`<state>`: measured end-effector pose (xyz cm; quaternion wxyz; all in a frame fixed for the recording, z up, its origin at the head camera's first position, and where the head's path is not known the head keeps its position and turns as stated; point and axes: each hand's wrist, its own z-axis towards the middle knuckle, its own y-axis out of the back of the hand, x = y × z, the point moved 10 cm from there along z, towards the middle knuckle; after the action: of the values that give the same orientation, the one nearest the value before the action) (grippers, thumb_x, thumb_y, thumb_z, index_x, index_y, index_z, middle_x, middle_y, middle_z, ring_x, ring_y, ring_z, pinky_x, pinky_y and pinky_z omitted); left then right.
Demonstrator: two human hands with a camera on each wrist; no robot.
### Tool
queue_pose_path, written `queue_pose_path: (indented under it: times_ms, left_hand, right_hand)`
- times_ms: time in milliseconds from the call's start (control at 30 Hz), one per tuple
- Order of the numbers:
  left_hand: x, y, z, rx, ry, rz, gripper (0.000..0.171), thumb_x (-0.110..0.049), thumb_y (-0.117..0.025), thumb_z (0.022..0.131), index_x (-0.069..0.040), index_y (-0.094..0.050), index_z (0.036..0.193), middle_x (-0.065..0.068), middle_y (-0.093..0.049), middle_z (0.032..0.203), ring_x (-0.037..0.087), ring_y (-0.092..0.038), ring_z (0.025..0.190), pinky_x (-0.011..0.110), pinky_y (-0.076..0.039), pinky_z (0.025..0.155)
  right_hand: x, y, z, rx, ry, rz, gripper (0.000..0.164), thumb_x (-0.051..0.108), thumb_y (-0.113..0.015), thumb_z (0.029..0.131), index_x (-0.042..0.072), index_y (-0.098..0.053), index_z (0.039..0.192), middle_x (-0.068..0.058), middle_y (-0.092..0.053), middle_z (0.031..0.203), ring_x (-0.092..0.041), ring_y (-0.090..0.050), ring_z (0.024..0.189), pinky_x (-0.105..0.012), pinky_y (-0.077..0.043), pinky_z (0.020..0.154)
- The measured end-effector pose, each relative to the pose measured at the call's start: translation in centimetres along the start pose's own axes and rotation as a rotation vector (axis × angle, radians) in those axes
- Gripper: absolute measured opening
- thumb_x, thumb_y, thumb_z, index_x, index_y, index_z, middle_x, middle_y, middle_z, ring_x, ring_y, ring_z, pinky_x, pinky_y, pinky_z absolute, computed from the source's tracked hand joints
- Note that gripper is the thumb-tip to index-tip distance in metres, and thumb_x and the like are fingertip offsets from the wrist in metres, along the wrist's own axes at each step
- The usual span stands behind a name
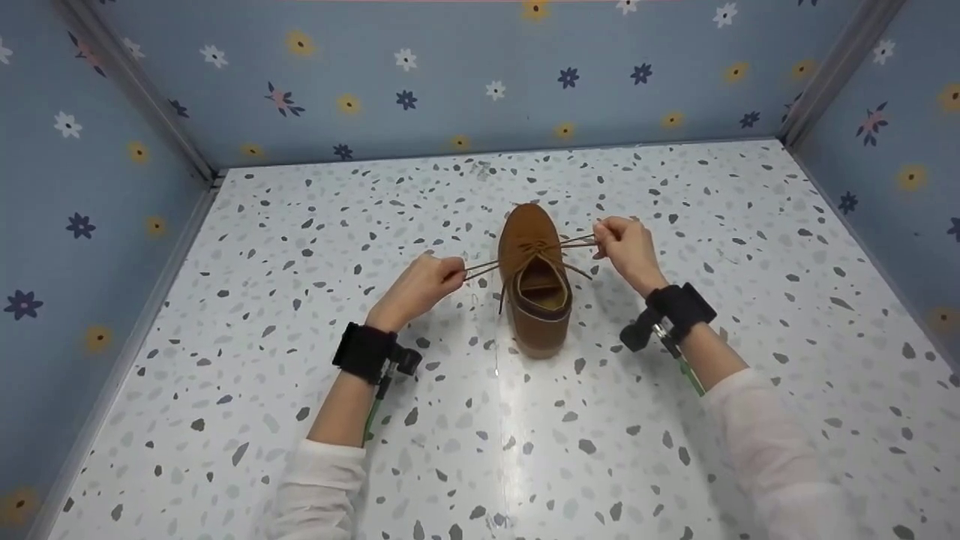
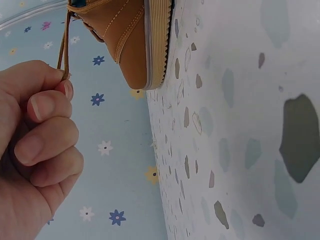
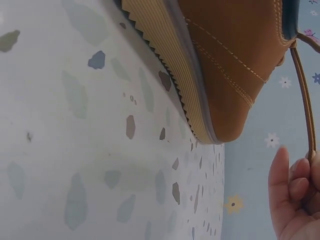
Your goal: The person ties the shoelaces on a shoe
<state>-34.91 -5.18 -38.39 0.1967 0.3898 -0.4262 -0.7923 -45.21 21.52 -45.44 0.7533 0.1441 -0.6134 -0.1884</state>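
A brown lace-up shoe [image 1: 544, 336] stands upright on the speckled surface, toe pointing away from me. To its left, my left hand [image 1: 421, 289] pinches a doubled strand of shoelace [image 1: 481, 268] drawn out sideways. On the other side my right hand [image 1: 630, 251] pinches another lace loop [image 1: 577, 241], also stretched away from the shoe. Two loose lace ends hang down, one at each side of the opening. In the left wrist view, thumb and forefinger grip the lace [image 2: 65, 47], other fingers curled. The right wrist view shows the lace [image 3: 304, 95] running taut into the fingers.
The white speckled tabletop [image 1: 420, 465] spreads around the shoe. Blue floral panels [image 1: 465, 75] enclose it at the back and both sides. Black wrist straps [image 1: 366, 352] with small camera mounts sit on both wrists.
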Motion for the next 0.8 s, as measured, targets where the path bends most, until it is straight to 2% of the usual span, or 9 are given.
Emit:
queue_pose_path:
  times_ms: [100,200,400,533,700,733,800]
  left_hand:
    - [-0.1,0.0,0.0,0.006,-0.005,-0.005,0.020,-0.016,-0.041,0.073,-0.018,-0.039,0.054,-0.006,-0.031,0.041,0.006,-0.027,0.036,0.019,-0.022,0.034]
    - [0.1,-0.1,0.0,0.011,0.000,-0.011,0.020,-0.016,-0.041,0.073,-0.018,-0.040,0.054,-0.006,-0.032,0.042,0.006,-0.028,0.036,0.020,-0.023,0.034]
    - [0.4,-0.3,0.0,0.024,0.016,-0.014,0.021,-0.017,-0.040,0.074,-0.017,-0.038,0.053,-0.004,-0.029,0.041,0.006,-0.025,0.035,0.020,-0.021,0.033]
    - [0.3,-0.2,0.1,0.023,0.012,-0.006,0.021,-0.016,-0.039,0.074,-0.016,-0.037,0.053,-0.004,-0.027,0.041,0.007,-0.024,0.035,0.020,-0.020,0.033]
    - [0.3,-0.2,0.2,0.004,0.031,0.009,0.020,-0.016,-0.041,0.073,-0.018,-0.039,0.054,-0.005,-0.030,0.041,0.006,-0.026,0.034,0.020,-0.021,0.032]
    - [0.4,-0.2,0.2,-0.001,0.041,0.007,0.019,-0.016,-0.041,0.073,-0.018,-0.039,0.054,-0.005,-0.031,0.041,0.006,-0.026,0.034,0.020,-0.021,0.032]
    - [0.5,-0.3,0.3,0.002,0.057,-0.003,0.018,-0.017,-0.040,0.074,-0.018,-0.040,0.055,-0.005,-0.032,0.042,0.006,-0.027,0.035,0.020,-0.022,0.032]
  right_hand:
    - [1.3,0.2,-0.8,0.030,-0.037,0.010,0.030,0.035,-0.046,0.067,0.006,-0.052,0.069,-0.010,-0.047,0.060,-0.017,-0.049,0.050,-0.037,-0.033,0.037]
    - [1.5,0.2,-1.0,0.035,-0.054,0.001,0.031,0.035,-0.046,0.067,0.005,-0.053,0.071,-0.009,-0.047,0.061,-0.016,-0.049,0.050,-0.036,-0.034,0.039]
    - [-1.8,-0.2,0.8,-0.027,0.004,0.020,0.031,0.037,-0.046,0.066,0.007,-0.053,0.069,-0.010,-0.046,0.060,-0.017,-0.049,0.048,-0.024,-0.036,0.034]
    - [-3.0,-0.2,1.4,-0.075,0.026,0.002,0.029,0.038,-0.045,0.066,0.010,-0.052,0.067,-0.008,-0.046,0.058,-0.016,-0.049,0.046,-0.021,-0.038,0.040]
    - [-0.3,-0.1,-0.1,0.004,0.014,0.036,0.030,0.037,-0.045,0.066,0.008,-0.052,0.068,-0.010,-0.046,0.060,-0.016,-0.049,0.047,-0.027,-0.034,0.032]
    - [1.2,-0.1,-0.7,0.041,0.007,0.064,0.027,0.032,-0.043,0.070,0.007,-0.052,0.069,-0.011,-0.046,0.060,-0.016,-0.049,0.048,-0.027,-0.034,0.033]
    - [2.2,-0.3,-1.4,0.075,-0.012,0.072,0.027,0.029,-0.043,0.071,0.004,-0.052,0.072,-0.012,-0.046,0.063,-0.018,-0.049,0.050,-0.032,-0.035,0.035]
